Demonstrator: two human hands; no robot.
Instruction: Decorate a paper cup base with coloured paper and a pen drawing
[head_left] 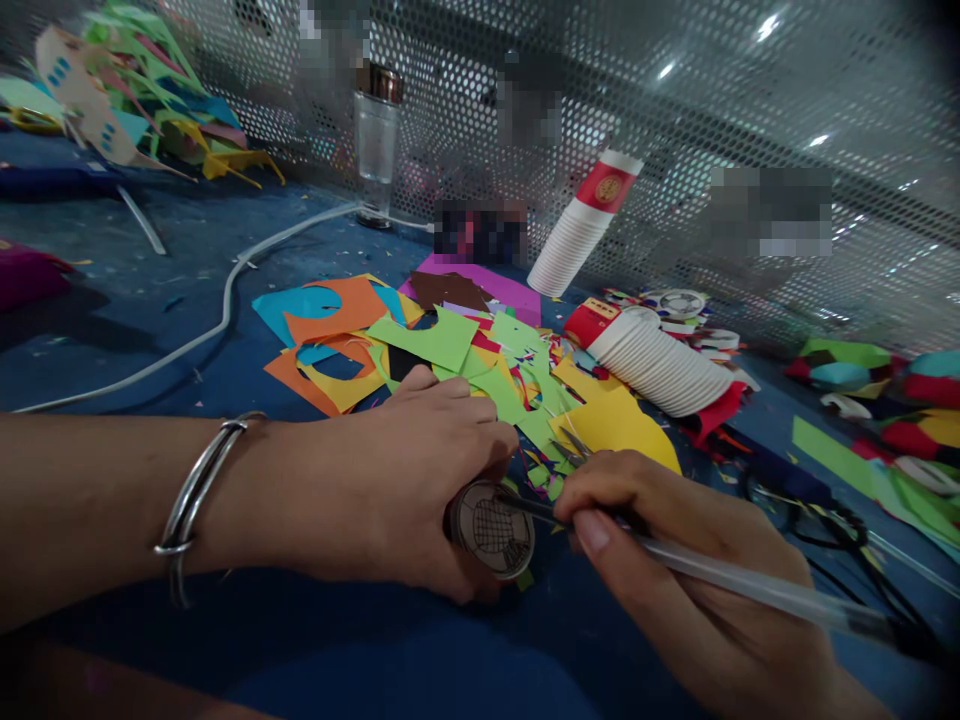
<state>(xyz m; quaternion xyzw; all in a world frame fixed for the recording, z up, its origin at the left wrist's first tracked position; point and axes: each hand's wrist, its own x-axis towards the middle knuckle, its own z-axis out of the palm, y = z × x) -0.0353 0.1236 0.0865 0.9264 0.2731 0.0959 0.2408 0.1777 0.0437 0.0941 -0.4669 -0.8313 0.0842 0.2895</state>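
My left hand [427,480], with a silver bracelet at the wrist, is wrapped round a small round piece [491,530] close to the blue table. Its pale face carries a dark line drawing with a curved grid; its sides are mostly hidden by my fingers. In a writing grip, my right hand [675,560] closes on a pen [742,585] with a clear barrel. The pen's dark tip end touches or nearly touches the upper right of the drawn face. Just beyond the right fingers, scissor blades [574,447] lie among paper scraps.
Cut coloured paper [427,340] is heaped ahead of my hands. One stack of paper cups [660,360] lies on its side, another cup stack [574,235] leans by the perforated metal screen [450,100]. A bottle [376,150], a white cable [225,290] and black-framed glasses [825,525] are also around.
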